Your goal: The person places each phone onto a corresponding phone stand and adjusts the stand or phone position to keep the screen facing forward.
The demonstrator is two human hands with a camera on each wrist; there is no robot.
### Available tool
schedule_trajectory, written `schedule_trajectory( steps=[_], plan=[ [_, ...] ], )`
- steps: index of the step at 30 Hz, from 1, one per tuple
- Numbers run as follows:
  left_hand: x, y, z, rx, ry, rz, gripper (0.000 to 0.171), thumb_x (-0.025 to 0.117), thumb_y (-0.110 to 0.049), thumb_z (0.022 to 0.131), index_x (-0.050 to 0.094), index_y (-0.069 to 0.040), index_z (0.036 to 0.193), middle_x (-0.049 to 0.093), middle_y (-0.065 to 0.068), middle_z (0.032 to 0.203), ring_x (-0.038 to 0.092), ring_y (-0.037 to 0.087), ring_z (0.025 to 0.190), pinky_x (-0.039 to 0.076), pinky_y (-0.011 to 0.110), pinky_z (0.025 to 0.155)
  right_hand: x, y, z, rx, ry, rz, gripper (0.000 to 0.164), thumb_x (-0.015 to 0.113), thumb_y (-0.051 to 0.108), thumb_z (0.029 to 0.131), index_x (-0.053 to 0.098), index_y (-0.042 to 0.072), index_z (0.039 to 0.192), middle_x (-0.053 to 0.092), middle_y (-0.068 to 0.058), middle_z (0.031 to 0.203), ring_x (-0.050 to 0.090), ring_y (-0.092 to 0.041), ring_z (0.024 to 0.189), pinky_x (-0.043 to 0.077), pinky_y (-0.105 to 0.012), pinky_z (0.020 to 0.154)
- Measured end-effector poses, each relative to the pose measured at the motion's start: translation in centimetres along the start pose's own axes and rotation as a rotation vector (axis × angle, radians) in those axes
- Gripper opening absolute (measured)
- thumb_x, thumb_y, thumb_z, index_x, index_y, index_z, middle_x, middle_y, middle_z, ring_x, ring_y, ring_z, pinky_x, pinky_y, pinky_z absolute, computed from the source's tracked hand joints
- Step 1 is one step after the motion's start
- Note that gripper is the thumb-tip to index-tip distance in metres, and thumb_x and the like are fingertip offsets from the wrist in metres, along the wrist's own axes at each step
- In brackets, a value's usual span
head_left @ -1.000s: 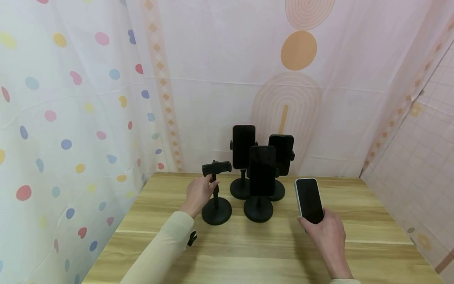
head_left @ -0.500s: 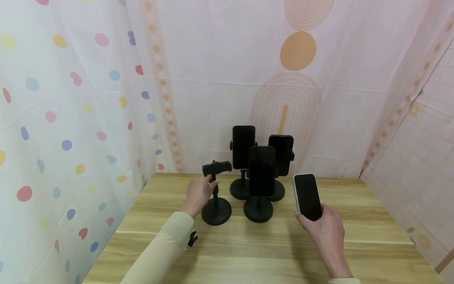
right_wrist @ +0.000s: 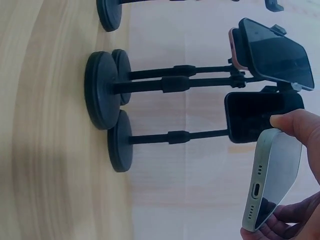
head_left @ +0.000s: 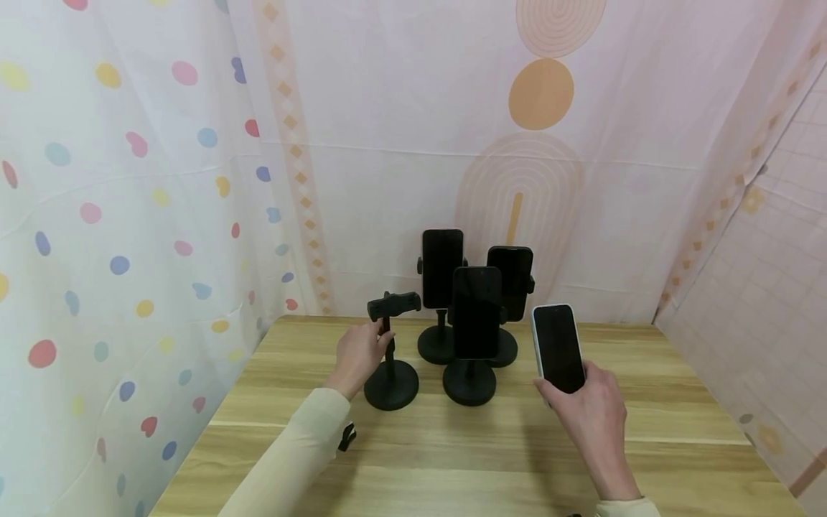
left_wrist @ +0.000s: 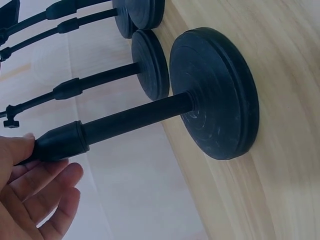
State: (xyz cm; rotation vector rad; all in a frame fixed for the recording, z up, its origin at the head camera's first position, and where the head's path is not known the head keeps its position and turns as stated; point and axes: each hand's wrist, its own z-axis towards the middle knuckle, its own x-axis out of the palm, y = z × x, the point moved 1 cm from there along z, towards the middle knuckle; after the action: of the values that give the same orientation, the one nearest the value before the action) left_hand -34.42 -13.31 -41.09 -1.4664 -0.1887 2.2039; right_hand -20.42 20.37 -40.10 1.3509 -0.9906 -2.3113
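Observation:
My left hand (head_left: 359, 357) pinches the pole of a black phone stand (head_left: 391, 386) between thumb and fingers; in the left wrist view the grip is at the thick collar (left_wrist: 62, 141). Its clamp (head_left: 394, 306) at the top carries no phone. On the right, my right hand (head_left: 593, 411) holds a smartphone (head_left: 559, 346) in a pale case above the table, screen facing up and toward me. The right wrist view shows the thumb on one edge of this phone (right_wrist: 261, 175) and the fingers around the other, with the charging port end visible.
Beside the left stand are three black stands, each clamping a dark phone: front phone (head_left: 477, 313), back left phone (head_left: 442, 268) and back right phone (head_left: 514, 283). All stand on the wooden table (head_left: 439, 459). A patterned curtain (head_left: 381, 201) hangs behind.
My right hand has raised the smartphone a little, moving it slightly forward and left. My left hand keeps its hold on the phone stand.

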Motion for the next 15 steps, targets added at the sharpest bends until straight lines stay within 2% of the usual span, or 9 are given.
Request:
schedule_trajectory(
  steps=[6, 10, 15],
  plan=[
    [0.0, 0.0, -0.1, 0.007, 0.010, 0.005, 0.028, 0.065, -0.026, 0.098, 0.073, -0.001, 0.108, 0.074, 0.009, 0.089, 0.065, 0.019, 0.063, 0.048, 0.032, 0.052, -0.3, 0.9, 0.0, 0.006, -0.007, 0.032, 0.072, 0.082, 0.044, 0.077, 0.058, -0.008, 0.121, 0.057, -0.022, 0.105, 0.052, -0.034, 0.096, 0.042, -0.049, 0.072],
    [0.1, 0.2, -0.1, 0.006, 0.009, 0.003, 0.031, 0.064, -0.027, 0.098, 0.072, -0.001, 0.113, 0.074, 0.009, 0.089, 0.065, 0.019, 0.064, 0.049, 0.032, 0.053, -0.5, 1.4, 0.1, -0.005, -0.014, 0.047, 0.072, 0.082, 0.045, 0.077, 0.059, -0.007, 0.121, 0.058, -0.022, 0.105, 0.052, -0.034, 0.097, 0.041, -0.049, 0.074],
    [0.1, 0.2, -0.3, 0.004, 0.007, 0.002, 0.023, 0.065, -0.027, 0.098, 0.072, -0.006, 0.105, 0.071, 0.005, 0.082, 0.062, 0.017, 0.061, 0.048, 0.032, 0.052, -0.5, 2.1, 0.2, -0.031, -0.029, 0.053, 0.069, 0.083, 0.044, 0.076, 0.060, -0.006, 0.118, 0.058, -0.021, 0.103, 0.053, -0.034, 0.096, 0.040, -0.049, 0.074]
  ],
)
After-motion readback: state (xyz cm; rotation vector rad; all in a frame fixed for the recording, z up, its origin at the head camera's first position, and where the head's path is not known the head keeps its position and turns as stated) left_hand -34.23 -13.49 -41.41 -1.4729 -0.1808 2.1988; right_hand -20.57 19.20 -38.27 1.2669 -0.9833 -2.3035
